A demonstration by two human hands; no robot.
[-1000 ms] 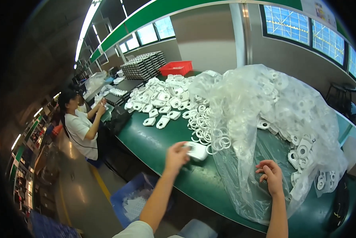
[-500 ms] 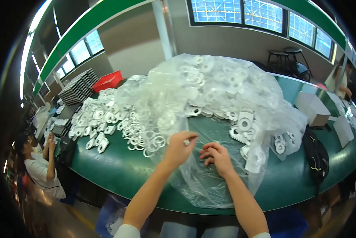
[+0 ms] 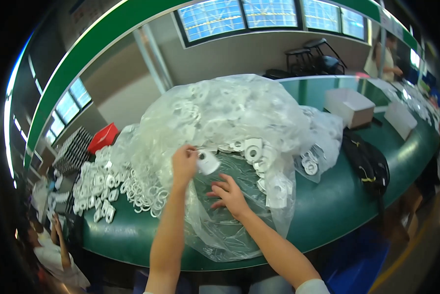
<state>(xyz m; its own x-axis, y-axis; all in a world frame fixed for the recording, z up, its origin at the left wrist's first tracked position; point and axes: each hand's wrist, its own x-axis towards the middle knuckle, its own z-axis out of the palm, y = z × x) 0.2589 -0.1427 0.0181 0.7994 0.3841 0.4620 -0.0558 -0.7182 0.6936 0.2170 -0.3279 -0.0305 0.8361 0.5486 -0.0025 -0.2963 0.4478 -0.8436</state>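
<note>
A white flat plastic part with a round hole (image 3: 209, 164) is pinched in the fingers of my left hand (image 3: 184, 166), just above the mouth of a large clear plastic bag (image 3: 230, 100). Below and right of it, my right hand (image 3: 230, 197) holds nothing, its fingers apart over the bag's flattened front. Many similar white parts (image 3: 254, 151) show inside the bag, heaped at its back and right side. Left of the bag, loose white rings (image 3: 144, 198) lie on the green table (image 3: 117, 241), beside a pile of white plastic parts (image 3: 96, 184).
A red bin (image 3: 102, 138) and stacked trays (image 3: 72, 151) stand at the far left. Toward the right are a smaller bag of parts (image 3: 319, 139), a black bag (image 3: 364, 159) and an open white box (image 3: 350, 105). A co-worker (image 3: 56, 255) sits at the left.
The view has swung to the right, so the table's contents sit further left. My left hand now shows a white plastic part in its fingers. My right hand's fingers have spread.
</note>
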